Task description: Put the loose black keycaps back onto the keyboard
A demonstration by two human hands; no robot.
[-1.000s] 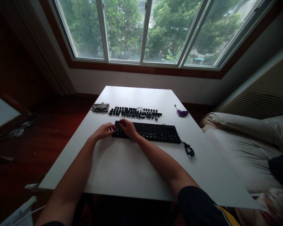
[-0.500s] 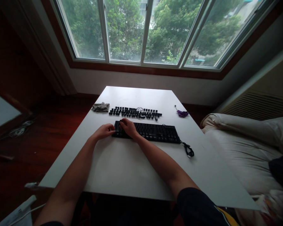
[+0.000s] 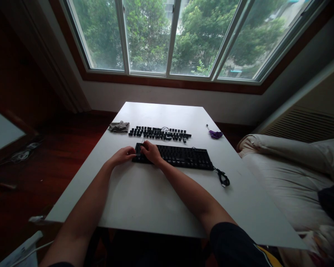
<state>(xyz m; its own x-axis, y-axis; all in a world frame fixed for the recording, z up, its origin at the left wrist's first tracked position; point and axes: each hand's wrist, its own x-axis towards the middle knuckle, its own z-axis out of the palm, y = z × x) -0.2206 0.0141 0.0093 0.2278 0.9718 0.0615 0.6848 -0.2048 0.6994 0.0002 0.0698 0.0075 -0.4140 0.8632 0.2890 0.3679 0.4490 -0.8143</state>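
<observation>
A black keyboard [image 3: 183, 156] lies across the white table in front of me. At its left end, my left hand [image 3: 124, 154] has its fingers closed on the keyboard's edge. My right hand [image 3: 150, 151] is bent over the keys near that same end, fingertips pinched together. A thin wire tool [image 3: 143, 140] sticks up from the right fingertips; the rest of it is hidden by the hand. Beyond the keyboard, rows of loose black keycaps [image 3: 149, 132] are laid out, with a thin ring-shaped item [image 3: 165, 129] among them.
The keyboard's coiled cable [image 3: 223, 179] lies off its right end. A grey cloth [image 3: 119, 127] sits at the table's left edge, and a purple object [image 3: 215, 134] at the right edge. A pale sofa [image 3: 284, 174] stands right of the table [image 3: 144, 200].
My right hand has shifted slightly left and down over the keys, and the wire tool shows more clearly above its fingers. My left hand stays at the keyboard's edge.
</observation>
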